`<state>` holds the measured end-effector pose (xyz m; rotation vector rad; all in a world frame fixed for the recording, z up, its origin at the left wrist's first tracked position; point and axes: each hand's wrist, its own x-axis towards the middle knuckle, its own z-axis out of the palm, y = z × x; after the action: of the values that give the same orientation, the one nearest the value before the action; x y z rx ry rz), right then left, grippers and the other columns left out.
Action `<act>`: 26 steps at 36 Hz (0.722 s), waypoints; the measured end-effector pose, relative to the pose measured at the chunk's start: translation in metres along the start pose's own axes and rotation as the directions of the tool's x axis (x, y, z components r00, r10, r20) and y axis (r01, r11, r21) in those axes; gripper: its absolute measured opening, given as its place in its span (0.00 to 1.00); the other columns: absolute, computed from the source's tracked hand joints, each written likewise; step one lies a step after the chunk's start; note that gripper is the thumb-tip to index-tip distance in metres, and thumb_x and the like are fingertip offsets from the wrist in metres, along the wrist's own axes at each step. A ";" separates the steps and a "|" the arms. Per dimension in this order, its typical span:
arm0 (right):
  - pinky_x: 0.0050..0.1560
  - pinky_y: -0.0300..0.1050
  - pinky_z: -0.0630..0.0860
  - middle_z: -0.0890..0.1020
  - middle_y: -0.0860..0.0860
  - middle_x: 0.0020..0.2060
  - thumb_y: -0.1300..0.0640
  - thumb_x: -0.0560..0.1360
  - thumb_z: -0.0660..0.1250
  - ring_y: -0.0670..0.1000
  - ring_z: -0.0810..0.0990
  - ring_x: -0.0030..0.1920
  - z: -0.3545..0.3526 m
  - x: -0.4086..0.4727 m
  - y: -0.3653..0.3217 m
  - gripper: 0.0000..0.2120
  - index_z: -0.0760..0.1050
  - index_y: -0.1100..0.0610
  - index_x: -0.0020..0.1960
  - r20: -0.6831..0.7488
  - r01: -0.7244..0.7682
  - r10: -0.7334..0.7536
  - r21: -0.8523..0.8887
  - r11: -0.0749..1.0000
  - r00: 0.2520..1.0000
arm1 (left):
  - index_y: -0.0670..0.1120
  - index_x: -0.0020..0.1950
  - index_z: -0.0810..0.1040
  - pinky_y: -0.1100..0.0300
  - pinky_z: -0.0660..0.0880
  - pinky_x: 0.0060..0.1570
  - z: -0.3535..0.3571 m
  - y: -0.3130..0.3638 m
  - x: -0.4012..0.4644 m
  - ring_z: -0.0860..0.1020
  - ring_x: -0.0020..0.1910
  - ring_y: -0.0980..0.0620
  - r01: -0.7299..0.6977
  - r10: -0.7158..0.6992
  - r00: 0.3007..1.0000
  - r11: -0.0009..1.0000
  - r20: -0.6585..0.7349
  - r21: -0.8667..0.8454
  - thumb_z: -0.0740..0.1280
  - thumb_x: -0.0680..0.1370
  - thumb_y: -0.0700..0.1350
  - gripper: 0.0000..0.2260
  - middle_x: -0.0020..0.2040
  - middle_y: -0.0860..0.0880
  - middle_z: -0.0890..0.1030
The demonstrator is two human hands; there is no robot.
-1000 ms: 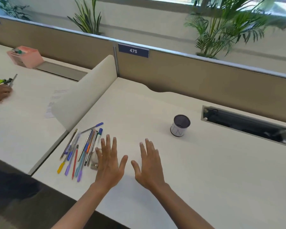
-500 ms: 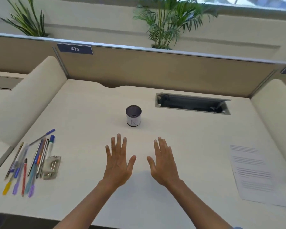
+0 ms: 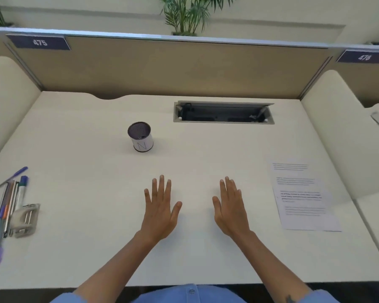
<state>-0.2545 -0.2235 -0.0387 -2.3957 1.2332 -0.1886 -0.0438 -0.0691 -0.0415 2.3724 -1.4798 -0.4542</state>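
Note:
My left hand and my right hand are held flat side by side over the middle of the white desk, fingers straight and spread, holding nothing. A small mesh pen cup with a white label stands upright beyond my left hand. Several pens and markers lie in a loose row at the desk's left edge, with a small metal stapler-like piece beside them. A printed sheet of paper lies flat to the right of my right hand.
An open cable tray is sunk into the desk at the back. A tan partition with number plates 475 and 476 closes the far side. Cream padded dividers flank both sides. Plants stand behind the partition.
The view has swung right and down, centring the desk; the pens now sit at the far left and the paper shows fully. My hands have spread slightly apart and stay flat.

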 end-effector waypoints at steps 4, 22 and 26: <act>0.86 0.57 0.45 0.48 0.52 0.88 0.49 0.88 0.52 0.51 0.43 0.87 0.005 -0.009 0.018 0.31 0.50 0.58 0.87 0.020 -0.030 0.029 0.006 1.000 0.999 | 0.46 0.88 0.39 0.36 0.36 0.85 0.012 -0.002 -0.007 0.30 0.86 0.43 0.028 -0.029 0.999 0.999 0.041 0.023 0.43 0.85 0.63 0.36 0.87 0.46 0.32; 0.86 0.60 0.47 0.49 0.56 0.87 0.52 0.87 0.51 0.55 0.46 0.87 0.018 -0.024 0.037 0.30 0.50 0.60 0.87 0.015 0.016 -0.013 -0.163 0.987 1.000 | 0.44 0.88 0.48 0.35 0.47 0.86 0.034 -0.016 -0.024 0.44 0.89 0.43 0.079 -0.080 0.997 0.986 0.002 0.148 0.48 0.86 0.59 0.33 0.89 0.43 0.44; 0.86 0.60 0.47 0.49 0.56 0.87 0.51 0.87 0.49 0.55 0.46 0.87 0.020 -0.024 0.037 0.31 0.50 0.60 0.87 0.012 0.021 -0.019 -0.157 0.987 1.000 | 0.43 0.88 0.50 0.35 0.49 0.85 0.036 -0.015 -0.024 0.46 0.89 0.42 0.083 -0.080 0.996 0.983 -0.026 0.165 0.49 0.87 0.58 0.33 0.89 0.42 0.46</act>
<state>-0.2899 -0.2170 -0.0707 -2.5402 1.2621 -0.0877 -0.0572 -0.0442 -0.0775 2.5663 -1.4689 -0.3372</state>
